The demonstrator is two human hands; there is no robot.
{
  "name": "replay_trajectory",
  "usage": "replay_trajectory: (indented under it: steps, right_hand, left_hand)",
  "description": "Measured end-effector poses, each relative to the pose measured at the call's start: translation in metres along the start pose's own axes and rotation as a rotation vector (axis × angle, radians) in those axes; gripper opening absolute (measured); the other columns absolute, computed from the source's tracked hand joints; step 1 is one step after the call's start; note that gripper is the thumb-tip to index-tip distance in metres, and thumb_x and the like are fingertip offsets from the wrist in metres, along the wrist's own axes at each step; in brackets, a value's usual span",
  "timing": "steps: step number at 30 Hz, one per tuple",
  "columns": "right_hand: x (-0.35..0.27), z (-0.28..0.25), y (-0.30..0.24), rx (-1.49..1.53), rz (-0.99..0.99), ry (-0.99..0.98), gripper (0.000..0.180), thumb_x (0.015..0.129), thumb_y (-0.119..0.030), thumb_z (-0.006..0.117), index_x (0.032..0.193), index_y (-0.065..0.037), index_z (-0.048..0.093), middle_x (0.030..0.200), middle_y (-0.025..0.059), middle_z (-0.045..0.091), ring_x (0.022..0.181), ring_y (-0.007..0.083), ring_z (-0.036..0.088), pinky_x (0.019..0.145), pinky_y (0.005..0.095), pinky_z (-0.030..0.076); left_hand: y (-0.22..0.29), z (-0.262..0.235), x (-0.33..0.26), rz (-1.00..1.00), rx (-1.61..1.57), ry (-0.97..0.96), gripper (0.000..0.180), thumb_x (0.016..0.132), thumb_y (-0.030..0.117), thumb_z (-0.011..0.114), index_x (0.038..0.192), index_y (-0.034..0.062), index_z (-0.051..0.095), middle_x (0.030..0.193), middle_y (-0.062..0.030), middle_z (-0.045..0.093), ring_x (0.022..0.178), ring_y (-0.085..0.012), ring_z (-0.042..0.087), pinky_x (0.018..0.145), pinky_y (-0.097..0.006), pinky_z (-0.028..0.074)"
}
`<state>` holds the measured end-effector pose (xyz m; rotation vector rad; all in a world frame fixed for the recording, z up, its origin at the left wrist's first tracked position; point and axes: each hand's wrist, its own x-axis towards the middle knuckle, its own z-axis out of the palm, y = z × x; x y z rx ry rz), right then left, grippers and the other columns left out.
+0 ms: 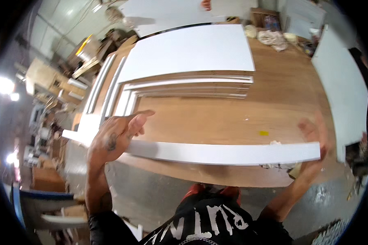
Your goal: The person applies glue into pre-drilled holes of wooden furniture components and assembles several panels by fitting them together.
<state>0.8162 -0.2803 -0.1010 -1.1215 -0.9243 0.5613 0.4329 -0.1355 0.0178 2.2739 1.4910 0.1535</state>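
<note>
A long white board strip lies crosswise in front of me along the near side of the wooden table. My left hand is over its left part, index finger stretched out to the right and the other fingers loosely bent. Past that hand, the strip's left end shows near the table corner. At the opposite end, my right hand is slightly blurred, its fingers apart beyond the far edge. The strip hides part of that wrist. Whether the strip touches the table is hard to tell.
White panels are stacked on the wooden table. Narrow white strips lie left of them. A yellow tag is on the tabletop. A white panel stands at right. Another person's hand shows at the far side.
</note>
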Motion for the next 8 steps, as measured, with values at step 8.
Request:
replay_trajectory:
  steps: [8]
  right_hand:
    - [-0.041,0.061,0.119,0.553,0.334,-0.843,0.089,0.074,-0.027,0.075,0.143,-0.007,0.023,0.131,0.0236,0.047,0.126,0.0319,0.042,0.105,0.0471,0.031]
  left_hand:
    - [0.059,0.033,0.026,-0.081,-0.040,0.226,0.075,0.092,0.062,0.018,0.137,0.0067,0.038,0.094,-0.0172,0.062,0.092,-0.0260,0.060,0.084,-0.039,0.043]
